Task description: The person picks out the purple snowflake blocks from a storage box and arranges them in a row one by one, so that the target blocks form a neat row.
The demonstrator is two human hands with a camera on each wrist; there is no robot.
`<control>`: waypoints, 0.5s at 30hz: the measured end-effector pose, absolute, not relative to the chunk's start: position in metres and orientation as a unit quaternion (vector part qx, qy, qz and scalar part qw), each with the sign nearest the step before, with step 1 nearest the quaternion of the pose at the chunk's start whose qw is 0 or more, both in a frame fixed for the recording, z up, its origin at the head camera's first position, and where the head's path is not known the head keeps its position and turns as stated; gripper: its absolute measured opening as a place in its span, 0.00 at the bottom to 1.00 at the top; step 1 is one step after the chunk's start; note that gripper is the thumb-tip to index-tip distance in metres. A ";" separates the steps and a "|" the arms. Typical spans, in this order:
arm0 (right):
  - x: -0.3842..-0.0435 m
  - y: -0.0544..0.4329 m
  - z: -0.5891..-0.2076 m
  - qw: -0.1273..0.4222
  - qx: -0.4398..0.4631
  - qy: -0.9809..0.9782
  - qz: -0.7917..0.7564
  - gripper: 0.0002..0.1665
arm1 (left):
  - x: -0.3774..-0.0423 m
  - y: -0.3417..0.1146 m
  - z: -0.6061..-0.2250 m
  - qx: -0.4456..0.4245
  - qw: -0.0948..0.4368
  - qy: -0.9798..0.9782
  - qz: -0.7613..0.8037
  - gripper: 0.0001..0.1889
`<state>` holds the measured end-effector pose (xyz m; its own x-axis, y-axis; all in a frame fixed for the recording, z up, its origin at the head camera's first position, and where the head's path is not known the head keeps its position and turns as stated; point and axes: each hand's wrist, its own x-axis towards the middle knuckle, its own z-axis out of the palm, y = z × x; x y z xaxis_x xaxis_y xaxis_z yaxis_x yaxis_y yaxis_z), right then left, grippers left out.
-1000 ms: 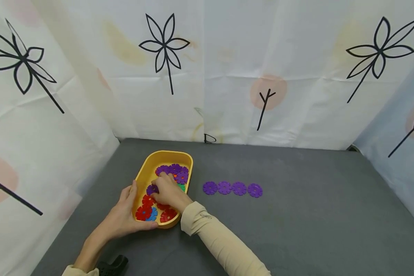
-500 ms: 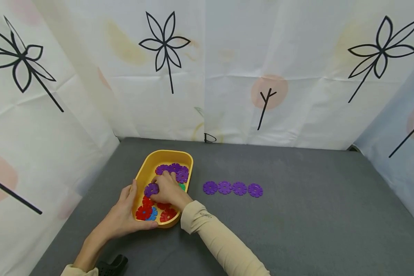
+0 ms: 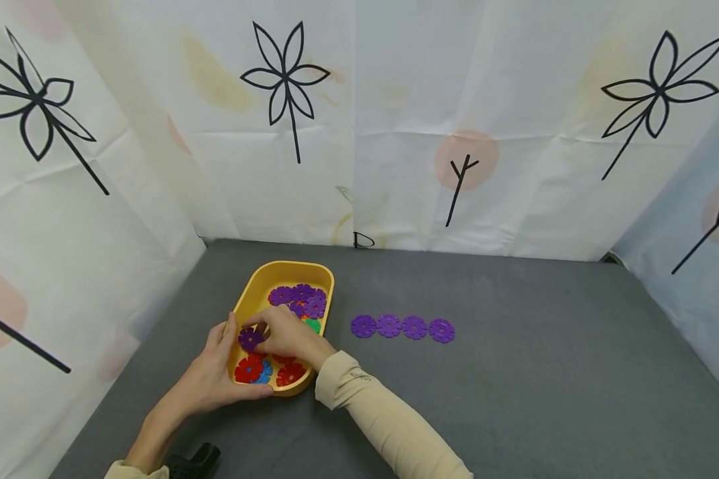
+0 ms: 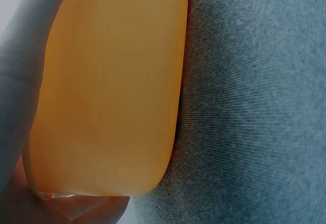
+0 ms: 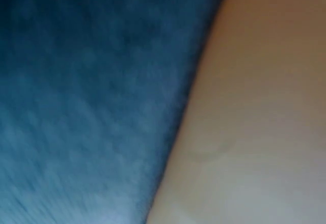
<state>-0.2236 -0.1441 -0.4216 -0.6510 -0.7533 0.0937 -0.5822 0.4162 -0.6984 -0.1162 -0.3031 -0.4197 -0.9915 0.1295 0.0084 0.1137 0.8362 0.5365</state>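
Note:
A yellow plastic tray (image 3: 242, 313) stands on the grey table and holds flower-shaped discs. My left hand (image 3: 210, 376) grips its near left corner, thumb along the near rim and fingers along the left side. The tray's outer wall (image 4: 107, 91) fills much of the left wrist view. Inside the tray, my right hand (image 3: 290, 336) has thumb and finger at the edges of a purple flower disc (image 3: 251, 339), apparently pinching it. Purple discs (image 3: 302, 294) lie at the far end, a green disc (image 3: 313, 325) at the right, red discs (image 3: 249, 368) and a blue disc (image 3: 265, 372) near the front.
Right of the tray, several purple flower discs (image 3: 389, 326) lie in a row on the grey cloth-like tabletop (image 3: 515, 372). A black object (image 3: 194, 461) sits at the near edge by the left wrist. A patterned white curtain (image 3: 395, 100) closes off the back and sides.
My right hand's fingers have moved left and nearer within the tray, and the purple disc has shifted with them toward the left wall. The left hand stays on the tray.

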 end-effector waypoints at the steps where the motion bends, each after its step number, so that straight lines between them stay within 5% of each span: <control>1: -0.223 -0.143 -0.420 0.113 -0.397 0.830 -0.374 0.25 | -0.116 -0.303 -0.420 0.063 0.015 0.958 0.279 0.76; 15: -0.214 -0.076 -0.386 0.147 -0.279 0.769 -0.556 0.26 | -0.118 -0.304 -0.421 0.054 0.020 0.960 0.273 0.76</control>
